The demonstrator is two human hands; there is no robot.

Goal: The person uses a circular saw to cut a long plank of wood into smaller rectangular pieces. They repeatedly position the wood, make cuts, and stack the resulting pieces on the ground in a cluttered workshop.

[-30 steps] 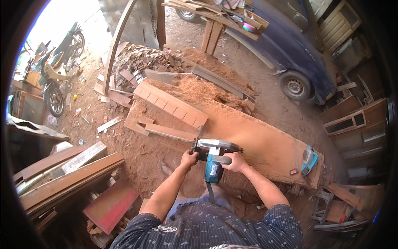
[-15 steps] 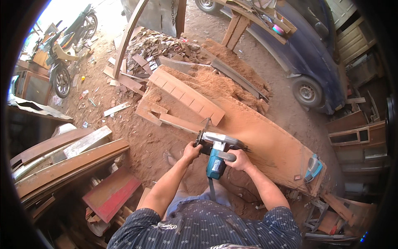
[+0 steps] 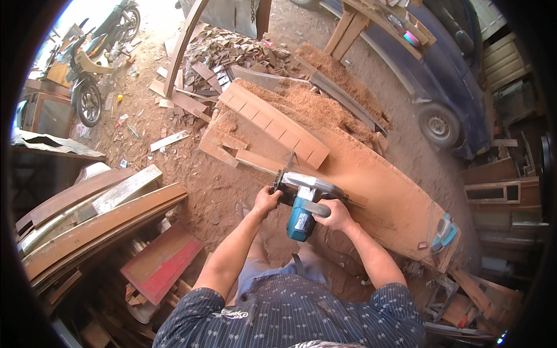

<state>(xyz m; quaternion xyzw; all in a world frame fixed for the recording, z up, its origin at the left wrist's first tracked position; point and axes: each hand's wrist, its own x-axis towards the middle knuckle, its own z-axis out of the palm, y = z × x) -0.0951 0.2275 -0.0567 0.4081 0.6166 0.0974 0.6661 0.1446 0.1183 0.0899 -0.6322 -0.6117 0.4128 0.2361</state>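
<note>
A teal circular saw (image 3: 300, 221) with a silver blade guard rests over the near edge of a wide wooden slab (image 3: 400, 203). My right hand (image 3: 336, 215) is wrapped round its grey-and-black rear handle. At the saw's front left, my left hand (image 3: 267, 200) is closed on the dark base or a grip there; the fingers partly hide it. Under the saw runs a narrow wooden strip (image 3: 255, 160), its left end sticking out. The blade and the cut itself are hidden. Just beyond lies a thicker board (image 3: 275, 124) with evenly spaced crosswise lines.
A teal electric planer (image 3: 444, 233) lies at the slab's right end. Sawdust (image 3: 325, 107) covers its far side, near an offcut pile (image 3: 243, 52). Planks (image 3: 110, 226) are stacked left. A blue car (image 3: 429, 75) stands far right, motorcycles (image 3: 87, 87) far left.
The view has shifted slightly, so the slab and boards appear further right. Relative to them, the saw has moved a little left along the strip. Both hands keep their hold.
</note>
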